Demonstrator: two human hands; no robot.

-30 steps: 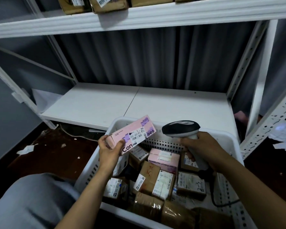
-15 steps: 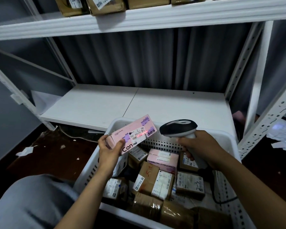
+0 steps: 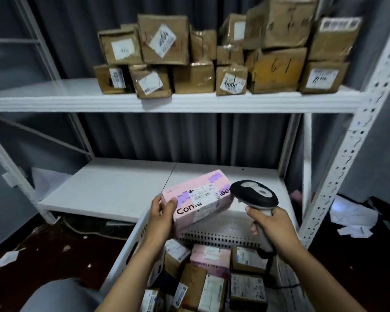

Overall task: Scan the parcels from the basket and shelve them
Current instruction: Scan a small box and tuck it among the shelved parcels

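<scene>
On the head camera I saw the left hand (image 3: 161,218) gripping a pink box (image 3: 198,199) by its near left end, with the thumb on the top face and the fingers curled round the end. From that grip the box stuck out up and to the right. It was tilted with its label side up and held in the air over the back wall of the white basket (image 3: 214,233). Its far right end sat just beside the head of the scanner (image 3: 254,194); I could not tell whether the two touched. The right hand (image 3: 273,230) was wrapped round the scanner's handle. The scanner's head rose above the fist, toward the box, and a dark cable (image 3: 269,264) dropped below the fist into the basket.

Below both grips the basket held a jumble of parcels (image 3: 194,287). Most were brown taped boxes with white labels, and a second pink box (image 3: 209,255) lay near the back wall, under the held one.

Beyond the held box lay the white lower shelf (image 3: 113,188). Above both hands, the upper shelf (image 3: 54,95) carried brown cartons (image 3: 189,61) stacked in two layers toward its right side. Paper scraps (image 3: 354,219) lay on the floor to the right of the right hand.
</scene>
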